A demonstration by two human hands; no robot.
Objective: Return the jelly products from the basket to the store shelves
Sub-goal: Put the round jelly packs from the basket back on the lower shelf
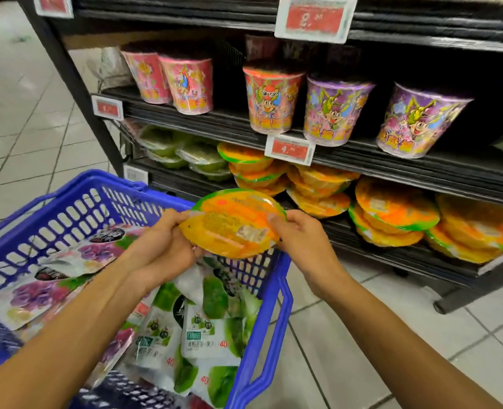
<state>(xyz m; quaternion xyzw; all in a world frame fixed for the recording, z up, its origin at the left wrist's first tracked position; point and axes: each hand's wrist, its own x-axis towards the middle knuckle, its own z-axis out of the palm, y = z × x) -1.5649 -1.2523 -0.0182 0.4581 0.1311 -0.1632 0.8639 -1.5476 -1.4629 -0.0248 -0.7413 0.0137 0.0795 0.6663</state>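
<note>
Head view, left to right: blue basket (108,177), holding purple and green jelly pouches (197,335); left hand (161,243), fingers curled on the left rim of the orange jelly pack (235,222), held above the basket's far corner; right hand (300,240), pinching its right rim; best carried level with both hands and laid flat on the matching orange stacks (392,214) of the lowest black shelf (377,255); stacks lean, so no shoving; pale tiled floor (362,335) beneath.
</note>
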